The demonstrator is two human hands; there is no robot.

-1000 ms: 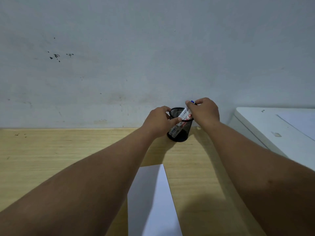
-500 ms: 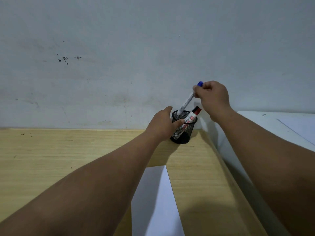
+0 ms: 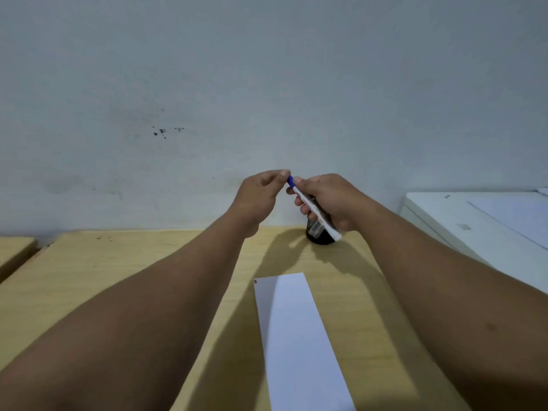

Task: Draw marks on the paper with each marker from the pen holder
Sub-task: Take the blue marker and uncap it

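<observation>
My right hand [image 3: 332,200] grips a white marker with a blue cap [image 3: 311,207], held slanted in the air in front of the wall. My left hand [image 3: 261,192] is raised beside it, its thumb and forefinger pinching at the blue cap end. The black mesh pen holder [image 3: 318,234] stands on the wooden table by the wall, mostly hidden behind my right hand and the marker. A white strip of paper [image 3: 296,336] lies on the table between my forearms, with a small red mark at its far left corner.
The wooden table [image 3: 148,271] runs up to a pale wall. A white cabinet top [image 3: 474,223] with a sheet on it adjoins the table's right side. Another wooden surface [image 3: 14,250] shows at the far left.
My right hand has drawn the blue-capped marker fully out of the holder and tilted it. My left hand has let go of the holder and risen to the marker's cap.
</observation>
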